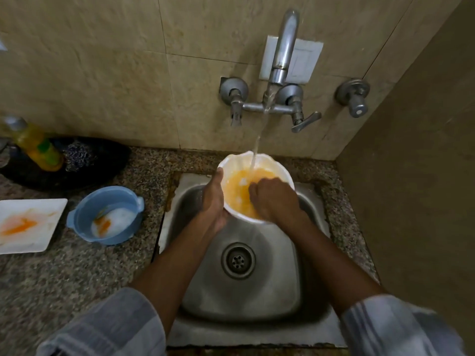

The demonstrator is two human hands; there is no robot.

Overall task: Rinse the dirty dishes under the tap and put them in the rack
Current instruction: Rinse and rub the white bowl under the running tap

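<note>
Water from the tap (284,47) fills a white bowl (264,163) over the sink's (241,301) back edge, left hand (213,201) gripping its rim, right hand (276,201) curled inside scrubbing; emptying likely follows.

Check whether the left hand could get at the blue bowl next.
Probably yes. The blue bowl stands open on the counter just left of the sink, nothing between. But the left hand now holds the white bowl under the tap and must let go first.
</note>
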